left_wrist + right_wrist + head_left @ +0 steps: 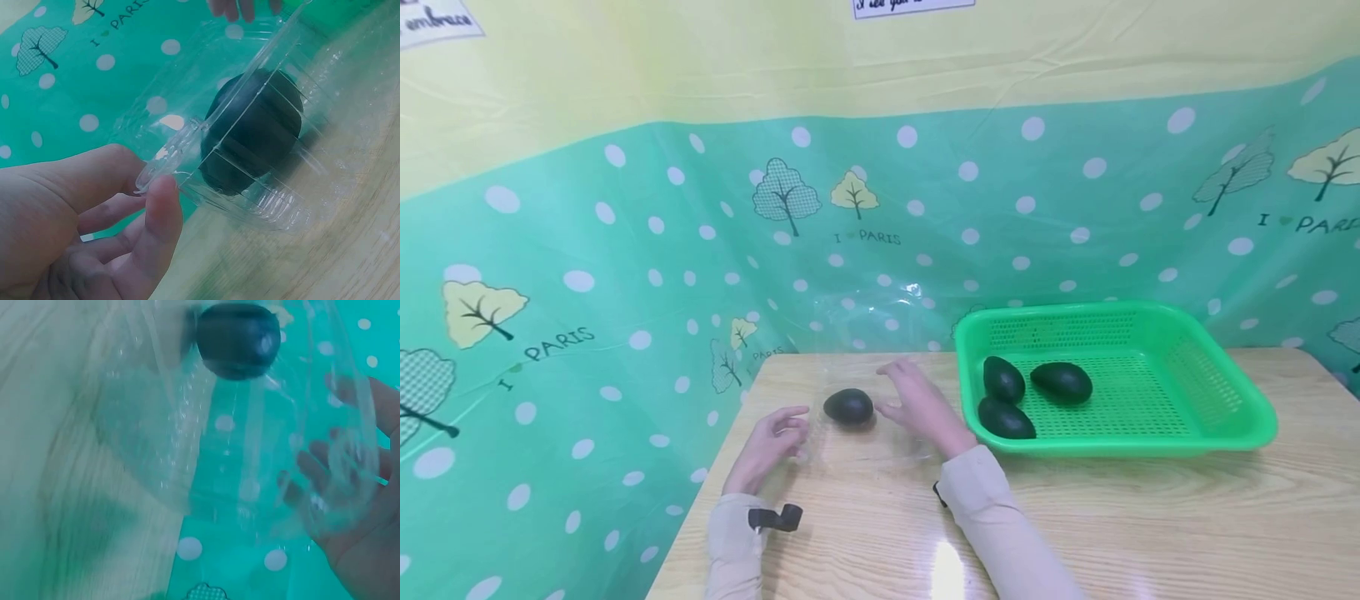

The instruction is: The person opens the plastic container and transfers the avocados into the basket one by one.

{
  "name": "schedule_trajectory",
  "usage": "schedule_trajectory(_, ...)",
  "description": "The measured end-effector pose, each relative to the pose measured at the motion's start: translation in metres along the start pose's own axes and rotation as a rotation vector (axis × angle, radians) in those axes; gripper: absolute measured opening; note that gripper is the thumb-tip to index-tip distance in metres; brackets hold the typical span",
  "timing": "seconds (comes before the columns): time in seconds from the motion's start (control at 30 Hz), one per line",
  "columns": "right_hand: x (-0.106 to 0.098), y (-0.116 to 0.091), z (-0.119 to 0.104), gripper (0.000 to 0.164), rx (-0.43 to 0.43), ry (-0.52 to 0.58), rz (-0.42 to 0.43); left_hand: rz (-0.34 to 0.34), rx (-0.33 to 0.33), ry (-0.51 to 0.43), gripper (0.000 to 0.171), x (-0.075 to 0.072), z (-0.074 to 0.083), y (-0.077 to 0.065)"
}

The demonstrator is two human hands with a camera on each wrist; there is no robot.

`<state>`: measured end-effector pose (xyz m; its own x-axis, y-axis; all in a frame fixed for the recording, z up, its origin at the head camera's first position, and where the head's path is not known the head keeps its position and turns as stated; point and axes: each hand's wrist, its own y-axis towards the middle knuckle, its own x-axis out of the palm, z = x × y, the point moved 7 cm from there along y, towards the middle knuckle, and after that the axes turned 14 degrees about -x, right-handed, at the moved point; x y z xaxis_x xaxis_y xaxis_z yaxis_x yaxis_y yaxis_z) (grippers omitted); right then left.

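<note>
A clear plastic clamshell box (262, 215) stands on the table with its lid (913, 290) raised at the back. One dark, avocado-shaped fruit (848, 407) lies inside it. At the box's left side, my left hand (769, 450) pinches the rim between thumb and finger, as the left wrist view shows. My right hand (919, 407) is at the right side, thumb and fingers spread apart. In the right wrist view its fingers (315, 465) appear through the clear plastic; whether they touch it is hard to see.
A green perforated basket (1225, 417) sits right of the box, close to my right forearm. Several dark fruits (1062, 382) lie in its left part. The wooden table (865, 533) ends at the left beside a green dotted curtain (625, 333), which also hangs behind.
</note>
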<state>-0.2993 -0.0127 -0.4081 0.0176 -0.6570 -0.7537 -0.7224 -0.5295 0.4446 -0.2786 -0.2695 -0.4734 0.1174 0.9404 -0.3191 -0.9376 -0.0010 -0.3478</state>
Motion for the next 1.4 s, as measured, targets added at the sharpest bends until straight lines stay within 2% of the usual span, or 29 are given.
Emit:
schedule_trajectory(0.27,0.016,0.007,-0.003,0.054,-0.002,0.053,-0.011,-0.013,0.020,-0.012,0.054,0.000,0.001,0.003)
schedule_trajectory(0.43,0.031,0.009,-0.004,0.059,0.008,0.111,-0.050,0.002,-0.005,-0.030,0.052,-0.001,-0.003,0.004)
schedule_trajectory(0.57,0.042,0.009,-0.002,0.065,0.021,0.104,-0.085,0.007,-0.007,-0.031,0.052,-0.001,-0.004,0.003)
schedule_trajectory(0.8,0.055,0.010,0.000,0.068,0.008,0.106,-0.096,0.002,-0.018,-0.052,0.052,0.000,-0.002,0.002)
schedule_trajectory(1.13,0.065,0.009,-0.001,0.068,0.010,0.127,-0.113,-0.001,-0.019,-0.049,0.052,0.002,-0.002,0.002)
schedule_trajectory(1.4,0.068,0.012,0.001,0.057,0.048,0.172,-0.106,0.010,-0.017,-0.037,0.054,0.002,-0.002,0.003)
